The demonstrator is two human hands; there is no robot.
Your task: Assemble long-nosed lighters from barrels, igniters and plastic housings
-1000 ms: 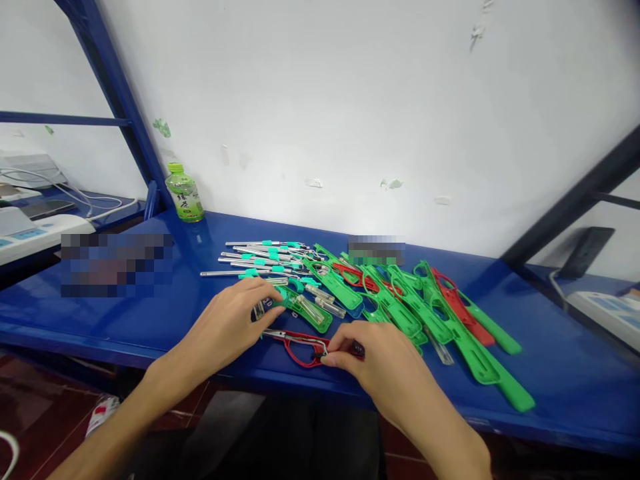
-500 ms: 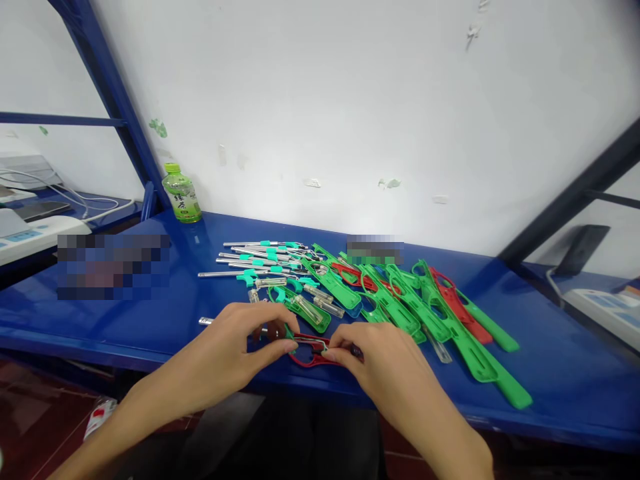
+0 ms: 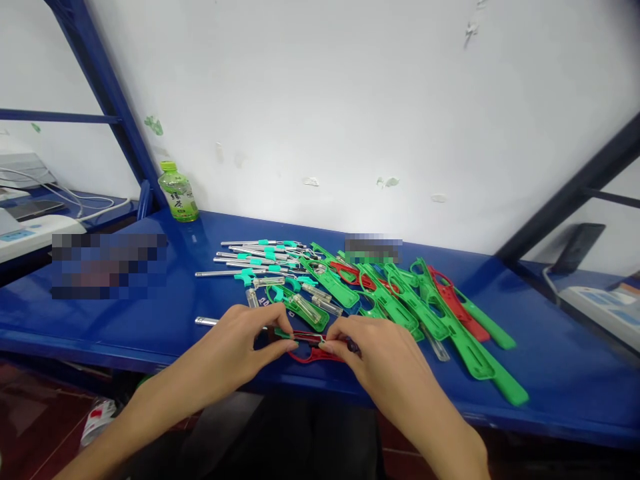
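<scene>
A red lighter handle shell [image 3: 311, 355] lies at the near edge of the table between my two hands. My left hand [image 3: 250, 340] is closed, thumb and forefinger pinched on a metal lighter tube [image 3: 206, 321] whose tip sticks out to the left. A bit of green shows at those fingertips. From there a thin wire [image 3: 307, 335] runs over the red shell to my right hand [image 3: 363, 343], which pinches its end. The right fingers partly cover the shell's right part, and a dark piece shows behind them.
Behind my hands lie several metal tubes with teal triggers [image 3: 245, 258] and clear fuel tanks [image 3: 306, 309]. Green handle shells [image 3: 467, 347] and a red shell [image 3: 465, 310] spread to the right. A green tea bottle [image 3: 179, 193] stands by the wall.
Both hands stay in nearly the same place, still pinching. The wire now lies flatter along the red shell. The whole view has shifted slightly.
</scene>
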